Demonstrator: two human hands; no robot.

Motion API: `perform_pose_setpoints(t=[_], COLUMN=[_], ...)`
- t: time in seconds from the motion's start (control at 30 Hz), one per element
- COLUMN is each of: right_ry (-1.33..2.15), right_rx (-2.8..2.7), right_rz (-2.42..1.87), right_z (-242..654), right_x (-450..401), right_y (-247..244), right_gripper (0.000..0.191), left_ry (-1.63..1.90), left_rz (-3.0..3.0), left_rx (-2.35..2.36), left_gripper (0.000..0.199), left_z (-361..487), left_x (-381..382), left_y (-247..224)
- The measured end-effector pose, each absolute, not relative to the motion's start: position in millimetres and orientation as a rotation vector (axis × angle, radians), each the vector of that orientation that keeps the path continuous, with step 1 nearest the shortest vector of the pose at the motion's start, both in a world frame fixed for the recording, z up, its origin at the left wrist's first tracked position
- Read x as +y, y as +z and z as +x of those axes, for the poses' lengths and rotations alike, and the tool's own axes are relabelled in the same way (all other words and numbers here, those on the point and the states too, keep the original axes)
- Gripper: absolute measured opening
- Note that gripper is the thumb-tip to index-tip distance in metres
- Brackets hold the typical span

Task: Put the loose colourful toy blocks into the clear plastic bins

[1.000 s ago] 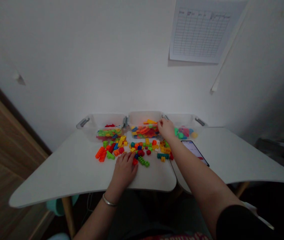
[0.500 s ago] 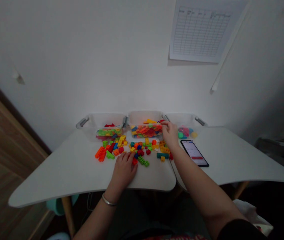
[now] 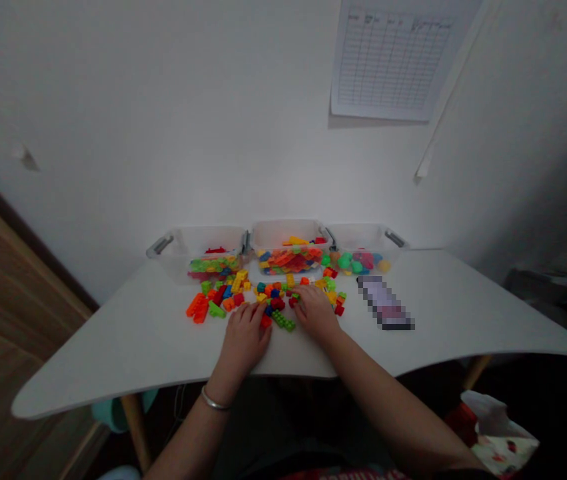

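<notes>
Head view: at the brick pile (image 3: 276,297)

Far left, we have a wooden panel (image 3: 8,333) beside the white table (image 3: 113,353). Along the table's back edge, against the wall, stand three clear plastic bins, likely set there to keep them out of the way of the hands. The left bin (image 3: 198,239) holds mostly green and red bricks, and just in front of it lie chunky orange bricks (image 3: 197,308).

Our left hand (image 3: 246,340), with a silver bangle (image 3: 213,400) at the wrist, rests palm down on the table with its fingers loosely spread. It seems to hold nothing, and its fingertips sit just beside a red brick (image 3: 266,321). Behind it, the middle bin (image 3: 288,233) is full of orange, yellow and blue bricks.

A green studded brick (image 3: 283,321) lies between the hands. Our right hand (image 3: 316,312) is curled at the pile's near edge, its fingers among the bricks; we cannot tell whether they grip one. Further right, the third bin (image 3: 363,235) holds rounded green and pink pieces, with a phone (image 3: 386,303) lying on the table in front of it, its screen blurred. Above, a paper chart (image 3: 390,60) hangs on the wall.
</notes>
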State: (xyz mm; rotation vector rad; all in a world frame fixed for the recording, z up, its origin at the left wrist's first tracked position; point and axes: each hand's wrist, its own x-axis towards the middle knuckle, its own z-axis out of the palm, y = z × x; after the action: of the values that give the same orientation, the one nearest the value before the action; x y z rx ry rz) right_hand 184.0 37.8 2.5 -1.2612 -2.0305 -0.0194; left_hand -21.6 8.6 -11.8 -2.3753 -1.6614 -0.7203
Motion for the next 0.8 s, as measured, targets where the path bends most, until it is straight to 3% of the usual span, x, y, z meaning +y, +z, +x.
perform_pose_setpoints(t=[0.5, 0.8], right_ry=[-0.158, -0.201], right_rx=[-2.059, -2.100], right_rz=[-1.434, -1.306], right_z=[180.0, 180.4], right_x=[35.7, 39.0], right_y=[3.6, 0.6], right_gripper=[0.035, 0.022], left_ry=[-0.733, -0.699], left_rz=[-2.370, -2.375], left_rx=[-1.651, -1.663], left_gripper=[0.045, 0.047], left_z=[-21.9, -21.9], left_x=[8.8, 9.7], left_y=[-12.9, -13.2])
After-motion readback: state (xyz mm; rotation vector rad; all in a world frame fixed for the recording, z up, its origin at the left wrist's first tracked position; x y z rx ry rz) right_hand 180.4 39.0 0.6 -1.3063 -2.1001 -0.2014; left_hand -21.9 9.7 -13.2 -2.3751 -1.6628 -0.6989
